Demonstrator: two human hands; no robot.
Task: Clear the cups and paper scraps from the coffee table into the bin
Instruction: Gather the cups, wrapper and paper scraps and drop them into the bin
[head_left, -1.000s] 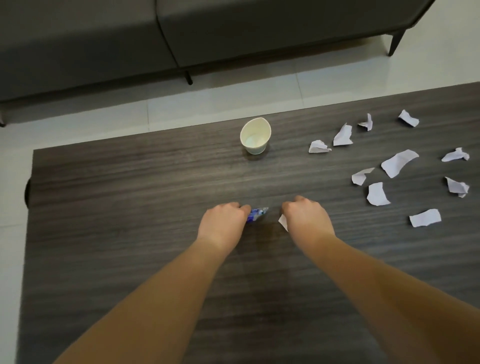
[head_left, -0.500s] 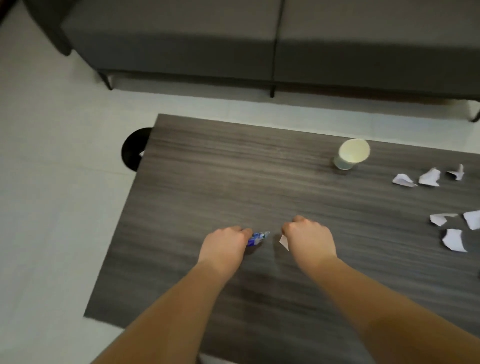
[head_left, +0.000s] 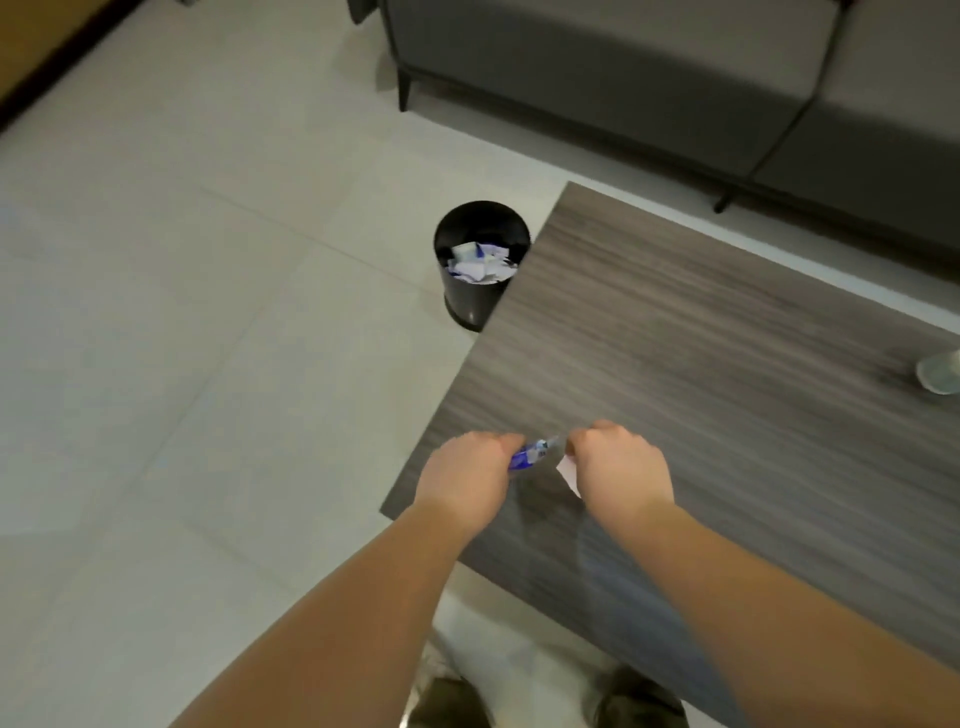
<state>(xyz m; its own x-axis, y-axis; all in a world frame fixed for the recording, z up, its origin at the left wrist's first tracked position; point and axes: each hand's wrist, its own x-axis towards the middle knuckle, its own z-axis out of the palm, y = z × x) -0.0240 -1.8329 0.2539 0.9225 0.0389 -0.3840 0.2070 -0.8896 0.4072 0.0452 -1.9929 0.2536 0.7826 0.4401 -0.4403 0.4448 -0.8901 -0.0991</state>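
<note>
Head view, looking down: my left hand (head_left: 465, 480) curls around a crumpled blue-and-white wrapper (head_left: 532, 453) — shiny, blurred, its print unreadable. Its long axis runs from my fist up and to the right, the free end pointing toward my right hand (head_left: 618, 467). That hand is fisted on a white paper scrap (head_left: 569, 470), one pale corner poking out below my knuckles. Both hands are over the near-left corner of the coffee table (head_left: 701, 364). A cup (head_left: 939, 371) stands at the far right edge — partly cut off. On the floor beside the table's left edge sits the black bin (head_left: 480, 306), white scraps already inside.
</note>
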